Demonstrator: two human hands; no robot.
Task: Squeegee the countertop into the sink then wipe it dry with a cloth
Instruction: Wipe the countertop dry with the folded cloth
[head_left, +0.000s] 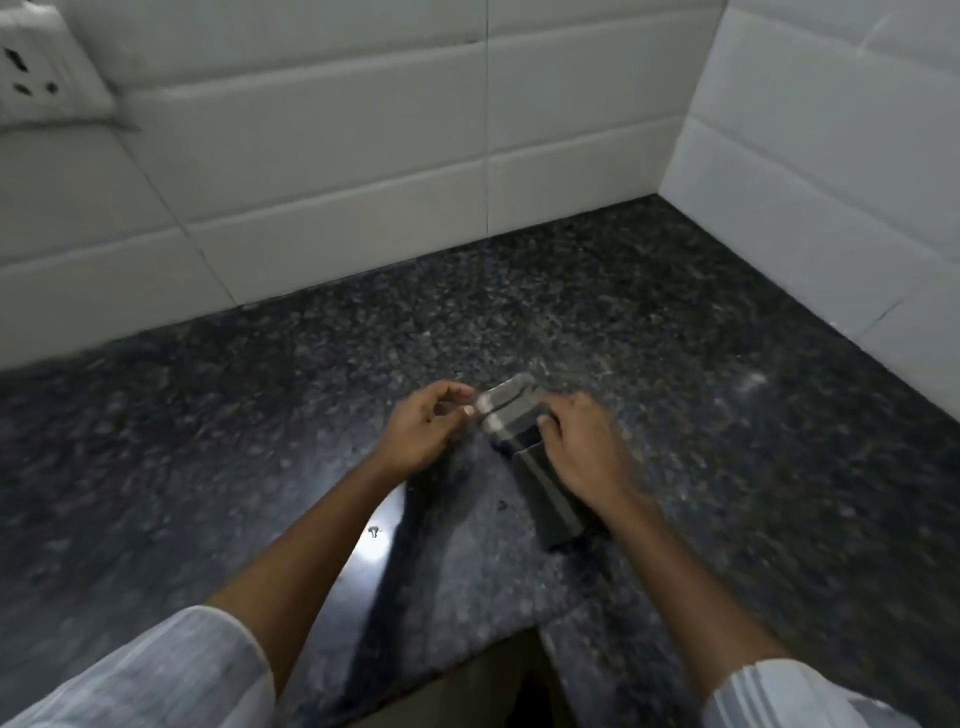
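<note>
A dark speckled granite countertop (675, 374) fills the lower view, in a corner of white tiled walls. A grey squeegee (524, 447) lies across its middle, blurred by motion. My right hand (587, 447) grips its body from the right. My left hand (423, 428) pinches the squeegee's pale upper end with fingertips. The squeegee's lower end (558, 525) points toward me. No sink or cloth is in view.
White tiled walls (332, 171) close the counter at the back and right. A white wall socket (41, 73) sits at the top left. The counter's front edge (467, 649) runs near my sleeves, with a bright wet glare beside my left forearm.
</note>
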